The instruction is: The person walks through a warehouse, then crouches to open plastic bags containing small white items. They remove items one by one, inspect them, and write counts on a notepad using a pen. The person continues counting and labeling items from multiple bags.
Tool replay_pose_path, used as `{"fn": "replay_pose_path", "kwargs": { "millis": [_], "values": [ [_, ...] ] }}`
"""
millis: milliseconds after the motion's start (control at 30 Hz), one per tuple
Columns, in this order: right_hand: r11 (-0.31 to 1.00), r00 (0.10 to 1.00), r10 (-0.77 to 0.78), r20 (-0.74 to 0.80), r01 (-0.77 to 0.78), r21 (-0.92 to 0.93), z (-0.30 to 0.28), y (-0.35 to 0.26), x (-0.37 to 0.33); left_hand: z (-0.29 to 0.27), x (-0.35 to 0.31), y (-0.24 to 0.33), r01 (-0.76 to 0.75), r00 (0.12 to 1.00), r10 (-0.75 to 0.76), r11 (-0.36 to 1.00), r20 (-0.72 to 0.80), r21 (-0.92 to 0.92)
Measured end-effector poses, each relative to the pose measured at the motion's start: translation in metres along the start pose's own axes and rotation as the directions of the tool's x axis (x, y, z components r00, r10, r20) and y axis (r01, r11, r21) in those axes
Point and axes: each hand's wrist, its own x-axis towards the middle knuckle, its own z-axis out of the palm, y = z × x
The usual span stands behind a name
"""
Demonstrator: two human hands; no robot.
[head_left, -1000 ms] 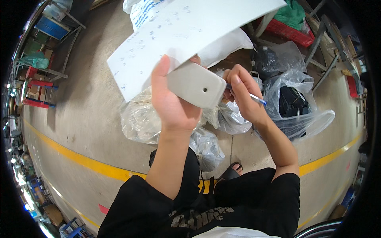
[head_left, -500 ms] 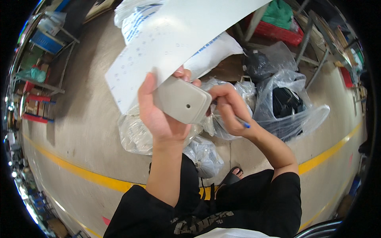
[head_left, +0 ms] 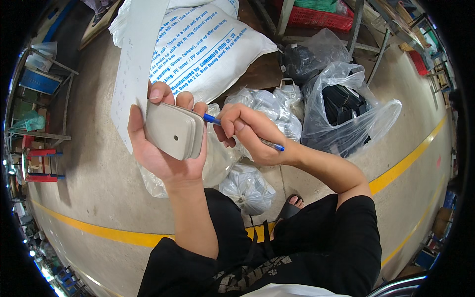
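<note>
Far centre: white sack with blue printing [head_left: 213, 54], partly screened by a faintly marked white flat sheet [head_left: 129, 74] at far left; whether the left hand supports the sheet is unclear. Far right: red plastic crate [head_left: 316, 19]; nearer, open clear plastic bag [head_left: 386, 116] with black items [head_left: 342, 105]. Beyond and below the hands: knotted clear plastic bag [head_left: 247, 185].

Grey round-cornered stack of flat pieces [head_left: 169, 123], small-holed: in the left hand [head_left: 161, 159], clasped between thumb and fingers; long axis far left to near right, holed end near right.

Slim blue-ended pen [head_left: 213, 119]: pinched in the right hand [head_left: 255, 133], right of the stack; long axis likewise, far-left end directed at the stack's edge.
</note>
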Motion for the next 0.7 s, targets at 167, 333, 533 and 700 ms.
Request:
{"fn": "replay_pose_path", "kwargs": {
  "millis": [167,333,533,700],
  "values": [
    [0.956,0.995,0.074,-0.062,-0.053,0.290,0.006,0.005,-0.007,0.000,0.001,-0.004,-0.022,1.000,0.022,0.999,-0.010,-0.037],
    [0.820,0.979,0.090,-0.183,0.031,0.571,0.000,0.004,-0.017,-0.024,0.007,0.054,-0.353,0.935,0.346,0.925,0.071,0.140],
    [0.973,0.960,-0.087,-0.265,0.139,0.185,-0.027,-0.035,-0.009,-0.014,0.001,0.023,-0.110,0.928,0.264,0.869,-0.263,0.483],
    [0.943,0.967,-0.236,-0.095,0.205,-0.261,-0.022,-0.090,-0.011,-0.009,-0.001,-0.018,0.008,0.971,0.167,0.698,-0.173,0.716]
  ]
}}
